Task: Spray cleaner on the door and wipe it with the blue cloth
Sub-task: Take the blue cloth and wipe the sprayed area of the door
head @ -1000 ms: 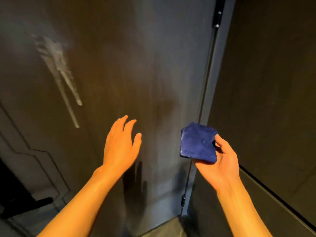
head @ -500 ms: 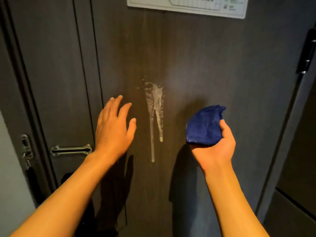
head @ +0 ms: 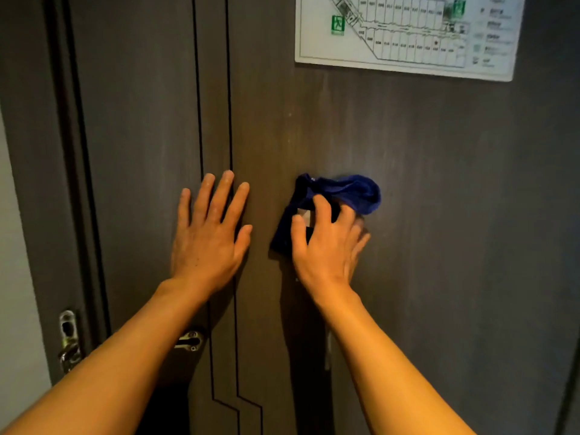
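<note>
A dark grey door (head: 439, 215) fills the view. My right hand (head: 326, 246) presses the crumpled blue cloth (head: 354, 191) flat against the door at mid height, over the spot where the foam streak ran. The cloth sticks out above and to the left of my fingers. My left hand (head: 210, 233) lies flat on the door just left of the cloth, fingers spread, holding nothing. A short pale trace of cleaner (head: 328, 350) shows below my right wrist. No spray bottle is in view.
A white evacuation plan sign (head: 408, 32) is fixed to the door at the top right. A metal door handle (head: 190, 340) shows under my left forearm. A lock strike plate (head: 67, 340) sits on the frame at the lower left, next to a pale wall (head: 15, 277).
My right hand went from holding the cloth off the door to pressing it on the foam streak, which is now covered. My left hand came flat onto the door. The view moved closer and up.
</note>
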